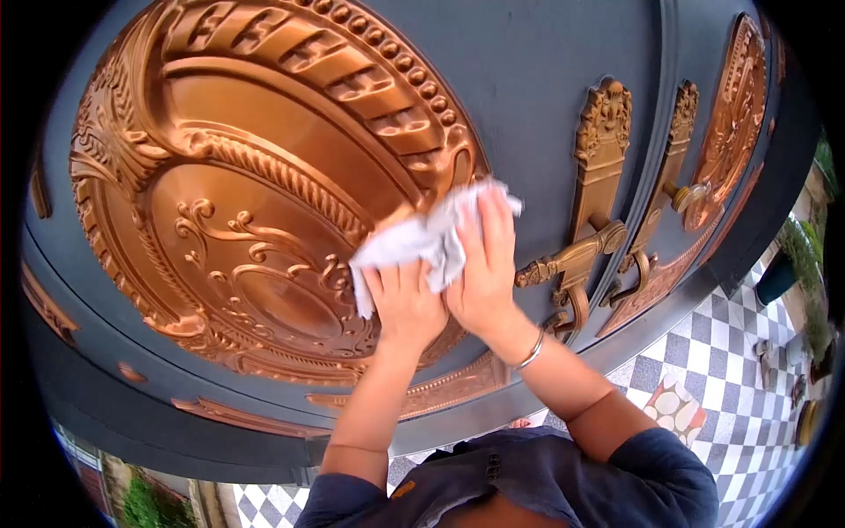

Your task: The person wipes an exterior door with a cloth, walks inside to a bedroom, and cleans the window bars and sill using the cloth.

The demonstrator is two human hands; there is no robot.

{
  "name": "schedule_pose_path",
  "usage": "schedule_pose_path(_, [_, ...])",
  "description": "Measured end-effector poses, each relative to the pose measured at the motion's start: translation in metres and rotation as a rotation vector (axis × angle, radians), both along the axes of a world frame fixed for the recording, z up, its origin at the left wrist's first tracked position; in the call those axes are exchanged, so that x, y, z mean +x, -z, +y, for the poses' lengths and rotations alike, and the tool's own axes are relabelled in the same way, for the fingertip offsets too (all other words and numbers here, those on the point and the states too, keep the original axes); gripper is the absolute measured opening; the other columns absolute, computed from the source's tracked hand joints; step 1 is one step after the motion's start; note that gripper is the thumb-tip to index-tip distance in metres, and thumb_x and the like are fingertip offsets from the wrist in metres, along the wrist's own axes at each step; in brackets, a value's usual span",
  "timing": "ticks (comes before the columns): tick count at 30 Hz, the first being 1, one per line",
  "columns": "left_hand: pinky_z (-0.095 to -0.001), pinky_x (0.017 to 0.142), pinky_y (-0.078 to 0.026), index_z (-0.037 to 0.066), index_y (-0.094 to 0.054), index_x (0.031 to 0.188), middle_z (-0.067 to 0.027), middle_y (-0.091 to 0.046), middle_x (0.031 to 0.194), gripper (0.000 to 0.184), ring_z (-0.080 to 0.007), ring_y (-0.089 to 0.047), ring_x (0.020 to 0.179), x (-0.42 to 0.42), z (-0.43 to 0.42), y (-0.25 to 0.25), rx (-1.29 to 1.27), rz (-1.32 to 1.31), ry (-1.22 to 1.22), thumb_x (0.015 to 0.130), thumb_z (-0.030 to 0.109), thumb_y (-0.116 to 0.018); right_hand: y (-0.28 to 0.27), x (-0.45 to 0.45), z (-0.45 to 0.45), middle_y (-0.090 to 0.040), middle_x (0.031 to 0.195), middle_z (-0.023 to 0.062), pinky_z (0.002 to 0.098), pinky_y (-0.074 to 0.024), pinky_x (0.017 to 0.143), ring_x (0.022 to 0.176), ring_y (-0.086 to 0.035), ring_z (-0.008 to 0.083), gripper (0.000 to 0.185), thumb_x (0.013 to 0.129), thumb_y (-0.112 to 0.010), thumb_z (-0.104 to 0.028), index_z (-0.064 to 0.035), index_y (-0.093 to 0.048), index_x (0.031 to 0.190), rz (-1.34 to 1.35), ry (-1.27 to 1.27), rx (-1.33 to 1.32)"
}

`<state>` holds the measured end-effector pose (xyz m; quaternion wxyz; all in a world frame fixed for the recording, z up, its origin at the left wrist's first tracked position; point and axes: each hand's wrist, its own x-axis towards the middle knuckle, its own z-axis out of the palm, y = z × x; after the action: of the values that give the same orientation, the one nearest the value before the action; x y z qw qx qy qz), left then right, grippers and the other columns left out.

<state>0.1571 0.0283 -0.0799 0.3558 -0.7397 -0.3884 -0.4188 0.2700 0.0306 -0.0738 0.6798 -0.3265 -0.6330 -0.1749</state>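
Note:
A white cloth (421, 241) lies bunched against the copper-coloured relief panel (273, 97) of a dark grey door (537, 53). My left hand (405, 304) presses the cloth's lower left part, fingers bent over its edge. Higher up and to the right, my right hand (484, 255) holds the cloth's other side under its fingers, with a metal bangle (532, 348) on the wrist. The two hands touch near the thumbs. Part of the panel's right rim is hidden behind the cloth and hands.
Right of my hands, an ornate brass door handle (572, 255) juts out from its tall plate (603, 158). A second handle plate (669, 158) and another relief panel (726, 123) follow. Below are a checkered tile floor (704, 352) and a pebble-patterned mat (676, 409); a potted plant (776, 280) stands far right.

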Motion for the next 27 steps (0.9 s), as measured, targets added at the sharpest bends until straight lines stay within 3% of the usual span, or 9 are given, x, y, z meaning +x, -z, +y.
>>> schedule_pose_path(8, [-0.0612,0.095,-0.024,-0.001,-0.052,0.114,-0.0200,-0.048,0.121,0.040,-0.0402,-0.042,0.115,-0.025,-0.016,0.108,-0.332,0.089,0.075,0.078,0.017,-0.057,0.121,0.003,-0.014,-0.030,0.131,0.0349,0.0536,-0.0321,0.100,0.119,-0.034,0.0524,0.055,0.073,-0.057,-0.004,0.0105,-0.039,0.122,-0.171,0.060,-0.201])
schedule_pose_path(12, [-0.0618,0.095,-0.023,-0.002,-0.053,0.110,-0.0207,-0.048,0.119,0.039,-0.0411,-0.042,0.114,-0.026,-0.013,0.096,-0.224,0.059,0.121,0.077,0.017,-0.058,0.080,0.000,-0.026,-0.024,0.134,0.0391,0.0489,-0.0281,0.103,0.124,-0.028,0.0522,0.054,0.076,-0.051,0.001,0.0162,-0.033,0.124,-0.135,0.053,-0.269])
schedule_pose_path(13, [-0.0590,0.092,-0.029,0.001,-0.058,0.099,-0.0154,-0.053,0.110,0.034,-0.0354,-0.047,0.107,-0.026,-0.016,0.083,-0.168,0.122,0.096,0.069,0.018,-0.061,0.067,-0.001,-0.023,-0.024,0.135,0.0375,0.0490,-0.0274,0.103,0.125,-0.028,0.0508,0.054,0.078,-0.050,-0.001,0.0148,-0.033,0.126,-0.112,0.080,-0.228])
schedule_pose_path(16, [-0.0597,0.093,-0.028,0.000,-0.057,0.104,-0.0175,-0.051,0.115,0.037,-0.0384,-0.045,0.110,-0.021,-0.016,0.038,-0.003,-0.068,0.185,0.071,0.017,-0.060,0.021,-0.006,-0.014,-0.026,0.137,0.0329,0.0491,-0.0247,0.105,0.127,-0.028,0.0470,0.052,0.083,-0.046,-0.008,0.0110,-0.035,0.129,-0.010,0.085,-0.151])
schedule_pose_path(18, [-0.0596,0.093,-0.028,0.000,-0.057,0.107,-0.0185,-0.051,0.115,0.039,-0.0404,-0.044,0.111,-0.021,-0.005,0.017,-0.084,-0.019,0.139,0.072,0.018,-0.059,0.010,-0.010,0.000,-0.026,0.137,0.0319,0.0483,-0.0233,0.105,0.128,-0.028,0.0449,0.051,0.087,-0.049,-0.018,0.0076,-0.038,0.129,-0.009,0.141,-0.048])
schedule_pose_path(20, [-0.0596,0.092,-0.028,0.001,-0.058,0.105,-0.0182,-0.051,0.116,0.036,-0.0405,-0.044,0.110,-0.020,0.007,0.027,0.016,0.006,0.120,0.073,0.018,-0.058,0.011,-0.012,0.002,-0.031,0.135,0.0299,0.0521,-0.0269,0.103,0.124,-0.031,0.0481,0.056,0.071,-0.050,0.002,0.0039,-0.043,0.126,0.016,0.119,-0.002])
schedule_pose_path(21, [-0.0593,0.092,-0.029,0.002,-0.059,0.101,-0.0171,-0.052,0.115,0.033,-0.0400,-0.044,0.109,-0.017,0.006,0.031,-0.019,-0.019,0.133,0.073,0.018,-0.058,0.019,-0.012,0.004,-0.031,0.135,0.0299,0.0521,-0.0269,0.103,0.124,-0.031,0.0481,0.056,0.071,-0.050,0.002,0.0039,-0.043,0.126,0.017,0.116,-0.005])
schedule_pose_path(23, [-0.0584,0.090,-0.030,0.005,-0.061,0.091,-0.0135,-0.055,0.109,0.023,-0.0383,-0.046,0.106,-0.021,0.004,0.051,-0.048,0.026,0.122,0.072,0.019,-0.057,0.058,-0.007,0.009,-0.025,0.137,0.0334,0.0542,-0.0219,0.104,0.127,-0.026,0.0488,0.059,0.085,-0.054,-0.026,0.0084,-0.035,0.129,-0.085,0.130,-0.001])
schedule_pose_path(27, [-0.0486,0.081,-0.038,0.009,-0.061,0.088,-0.0086,-0.057,0.093,0.020,-0.0298,-0.052,0.091,-0.030,-0.010,0.102,-0.061,0.142,0.026,0.072,0.020,-0.058,0.141,-0.004,0.001,-0.024,0.133,0.0386,0.0519,-0.0269,0.103,0.122,-0.030,0.0527,0.054,0.077,-0.055,-0.008,0.0167,-0.033,0.120,-0.032,0.013,-0.224])
